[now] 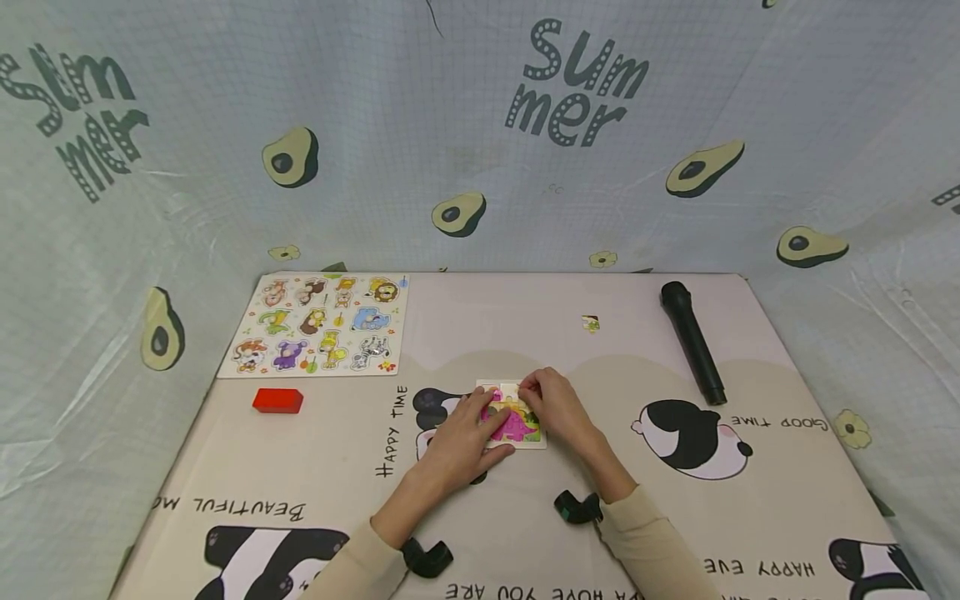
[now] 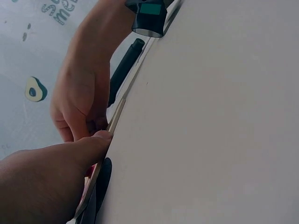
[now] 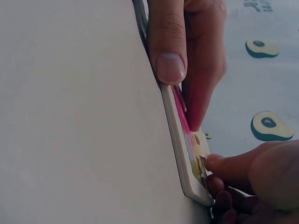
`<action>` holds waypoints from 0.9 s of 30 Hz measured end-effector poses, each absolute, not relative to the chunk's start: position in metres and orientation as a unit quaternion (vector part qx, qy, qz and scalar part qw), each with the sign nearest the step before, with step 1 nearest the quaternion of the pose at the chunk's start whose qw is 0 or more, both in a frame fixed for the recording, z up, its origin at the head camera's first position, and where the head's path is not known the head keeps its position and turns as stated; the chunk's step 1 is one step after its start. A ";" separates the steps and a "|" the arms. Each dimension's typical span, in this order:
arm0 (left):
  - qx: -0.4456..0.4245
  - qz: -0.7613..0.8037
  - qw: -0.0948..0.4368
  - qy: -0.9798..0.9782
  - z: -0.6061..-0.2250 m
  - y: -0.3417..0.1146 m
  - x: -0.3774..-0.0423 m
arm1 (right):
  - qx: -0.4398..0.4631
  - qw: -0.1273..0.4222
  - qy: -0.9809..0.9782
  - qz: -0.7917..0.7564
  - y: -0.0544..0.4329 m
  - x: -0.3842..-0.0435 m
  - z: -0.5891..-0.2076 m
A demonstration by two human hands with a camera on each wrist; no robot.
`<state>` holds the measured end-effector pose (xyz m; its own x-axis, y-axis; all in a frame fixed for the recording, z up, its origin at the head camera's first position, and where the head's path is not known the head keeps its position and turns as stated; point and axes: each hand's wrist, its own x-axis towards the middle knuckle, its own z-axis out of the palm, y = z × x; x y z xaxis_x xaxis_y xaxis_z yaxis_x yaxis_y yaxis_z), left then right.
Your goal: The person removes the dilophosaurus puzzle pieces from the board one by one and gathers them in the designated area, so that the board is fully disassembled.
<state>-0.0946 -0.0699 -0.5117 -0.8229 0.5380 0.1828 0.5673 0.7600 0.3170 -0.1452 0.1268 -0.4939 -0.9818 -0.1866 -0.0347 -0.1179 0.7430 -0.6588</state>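
A small jigsaw puzzle (image 1: 517,429) with a pink dinosaur picture in a pale tray lies flat on the table in the head view. The left hand (image 1: 467,437) rests on its left side, fingers stretched over the picture and thumb along the near edge. At the upper right corner, the right hand (image 1: 558,408) pinches a small puzzle piece (image 3: 202,162) between thumb and fingers, against the tray; the fingertips hide much of it. A pale gap shows near the top of the picture. One loose puzzle piece (image 1: 591,323) lies farther back.
A white sheet of animal pictures (image 1: 315,325) lies at the back left, with a red block (image 1: 277,401) in front of it. On the right lies a black, microphone-shaped cylinder (image 1: 693,342). Dark wrist-worn devices (image 1: 577,507) sit by both sleeves. Patterned curtain hangs behind the table.
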 end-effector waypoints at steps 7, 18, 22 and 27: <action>-0.289 -0.182 0.032 -0.939 -0.512 -0.071 -0.094 | -0.081 0.042 0.925 -0.369 0.127 -0.146 -0.493; -0.292 -0.181 0.034 -0.939 -0.511 -0.071 -0.094 | -0.054 0.019 0.926 -0.373 0.124 -0.142 -0.487; -0.291 -0.180 0.033 -0.939 -0.510 -0.071 -0.094 | -0.046 0.022 0.922 -0.384 0.122 -0.140 -0.484; -0.288 -0.179 0.025 -0.941 -0.512 -0.071 -0.094 | -0.043 0.037 0.917 -0.395 0.122 -0.140 -0.486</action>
